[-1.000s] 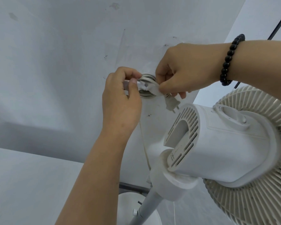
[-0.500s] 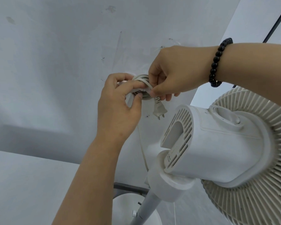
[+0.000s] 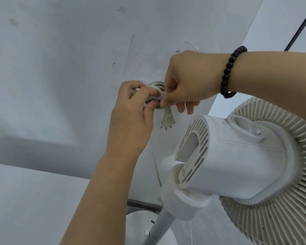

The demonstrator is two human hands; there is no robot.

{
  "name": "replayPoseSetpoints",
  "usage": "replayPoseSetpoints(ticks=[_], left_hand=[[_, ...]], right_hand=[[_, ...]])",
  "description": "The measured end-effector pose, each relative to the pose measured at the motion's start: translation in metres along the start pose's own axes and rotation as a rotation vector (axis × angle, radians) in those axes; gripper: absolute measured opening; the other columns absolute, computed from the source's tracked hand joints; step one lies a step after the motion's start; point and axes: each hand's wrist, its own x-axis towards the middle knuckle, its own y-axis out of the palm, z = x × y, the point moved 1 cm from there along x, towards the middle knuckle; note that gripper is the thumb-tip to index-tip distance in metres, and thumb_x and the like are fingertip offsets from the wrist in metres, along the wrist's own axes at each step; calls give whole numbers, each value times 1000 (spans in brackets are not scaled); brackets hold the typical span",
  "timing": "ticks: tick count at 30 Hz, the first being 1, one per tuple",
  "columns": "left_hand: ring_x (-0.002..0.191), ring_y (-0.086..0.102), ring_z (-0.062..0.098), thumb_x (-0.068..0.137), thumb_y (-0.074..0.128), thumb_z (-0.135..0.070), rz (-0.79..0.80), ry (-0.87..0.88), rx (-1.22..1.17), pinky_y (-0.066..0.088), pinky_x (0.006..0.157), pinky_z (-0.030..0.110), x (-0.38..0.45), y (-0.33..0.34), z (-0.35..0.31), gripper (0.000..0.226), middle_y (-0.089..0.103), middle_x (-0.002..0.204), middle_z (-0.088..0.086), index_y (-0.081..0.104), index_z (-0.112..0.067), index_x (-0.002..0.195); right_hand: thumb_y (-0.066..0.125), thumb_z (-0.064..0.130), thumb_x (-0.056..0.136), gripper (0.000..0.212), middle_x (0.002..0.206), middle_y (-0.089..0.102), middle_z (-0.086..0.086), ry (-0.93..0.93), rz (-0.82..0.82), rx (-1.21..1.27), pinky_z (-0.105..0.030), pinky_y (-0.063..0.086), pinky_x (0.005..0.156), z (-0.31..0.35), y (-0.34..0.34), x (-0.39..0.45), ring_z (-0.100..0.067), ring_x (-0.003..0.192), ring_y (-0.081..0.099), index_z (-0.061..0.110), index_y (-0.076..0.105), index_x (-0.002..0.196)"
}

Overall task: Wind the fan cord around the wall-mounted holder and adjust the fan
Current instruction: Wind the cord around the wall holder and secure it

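A white fan cord (image 3: 155,85) lies coiled around a round wall-mounted holder (image 3: 145,80) on the white wall. The holder is mostly hidden by my fingers. My left hand (image 3: 131,121) pinches the coil from below and left. My right hand (image 3: 189,82), with a black bead bracelet at the wrist, grips the cord's end from the right. The plug (image 3: 167,119) hangs down just under my right fingers, prongs pointing down. A length of cord (image 3: 155,165) runs down the wall. The white standing fan (image 3: 228,160) fills the lower right, its motor housing toward me.
The fan's ribbed grille (image 3: 281,200) reaches the right edge. Its pole (image 3: 159,228) and round base (image 3: 136,225) stand below. A dark horizontal bar (image 3: 141,204) crosses behind the pole. A black line (image 3: 300,23) runs down the adjoining wall at upper right.
The plug swung from tilted right to hanging straight down. My right hand drew the cord end in against the coil, and my left thumb and fingers closed over the coil.
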Motion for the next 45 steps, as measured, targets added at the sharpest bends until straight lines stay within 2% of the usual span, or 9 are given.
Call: replayPoseSetpoints(ticks=[4, 11, 15, 19, 23, 27, 36, 42, 45], left_hand=[[100, 59, 14, 93, 60, -9, 12, 3, 11, 58, 79, 36, 1, -1, -1, 16, 44, 115, -9, 67, -17, 104], [93, 61, 13, 93, 57, -3, -37, 7, 32, 58, 73, 35, 0, 3, -3, 15, 43, 112, -8, 64, -13, 101], [90, 62, 14, 93, 54, -1, -41, -15, 58, 54, 72, 26, 1, 5, -5, 17, 42, 112, -9, 62, -13, 101], [85, 61, 16, 94, 51, 0, -28, -11, 98, 55, 72, 36, 1, 7, -6, 19, 48, 116, 0, 61, -12, 105], [83, 59, 21, 90, 50, 6, -36, -21, 118, 54, 67, 43, -1, 8, -6, 24, 48, 116, 3, 59, -12, 104], [81, 57, 26, 89, 49, 8, -39, -49, 122, 54, 66, 45, 0, 8, -7, 27, 47, 116, 2, 58, -13, 103], [88, 57, 16, 88, 47, 9, -73, -118, 1, 55, 74, 41, 0, 11, -8, 31, 43, 110, -7, 62, -16, 97], [89, 57, -8, 94, 50, 4, -96, -168, -126, 56, 80, 24, 0, 11, -6, 29, 43, 108, -8, 64, -21, 94], [96, 60, 6, 94, 50, 3, -86, -155, -168, 56, 84, 28, 0, 12, -6, 35, 43, 110, -5, 61, -30, 90]], right_hand=[[65, 43, 86, 37, 53, 70, 9, -37, -37, -20, -14, 50, 54, -1, 2, 1, -6, 52, 68, 13, 71, 64], [59, 24, 92, 25, 55, 70, 10, -72, -24, 20, -20, 58, 62, -5, 3, 1, -1, 46, 64, 15, 73, 73], [62, 27, 82, 21, 45, 56, 4, -153, -187, -115, -18, 45, 48, -3, 8, 3, -2, 43, 51, 18, 72, 66], [62, 35, 76, 23, 67, 67, -6, -187, -243, -180, -32, 52, 61, -3, 8, 1, -19, 61, 58, 15, 71, 67], [68, 33, 76, 16, 63, 62, 9, -201, -306, -153, -27, 52, 63, -5, 5, 1, -6, 58, 56, 18, 65, 73], [76, 33, 77, 20, 56, 64, 11, -208, -269, -87, -30, 56, 68, -6, -2, 3, -1, 54, 62, 19, 62, 81], [73, 22, 78, 15, 64, 59, 14, -263, -256, -150, -26, 51, 72, -9, 0, 6, 2, 58, 54, 20, 60, 84], [67, 21, 75, 9, 61, 48, 19, -330, -356, -231, -34, 53, 75, -7, 6, 6, 3, 56, 45, 17, 63, 83], [67, 24, 78, 6, 59, 47, 20, -340, -389, -236, -38, 54, 75, -10, 8, 6, 6, 57, 44, 19, 64, 80]])
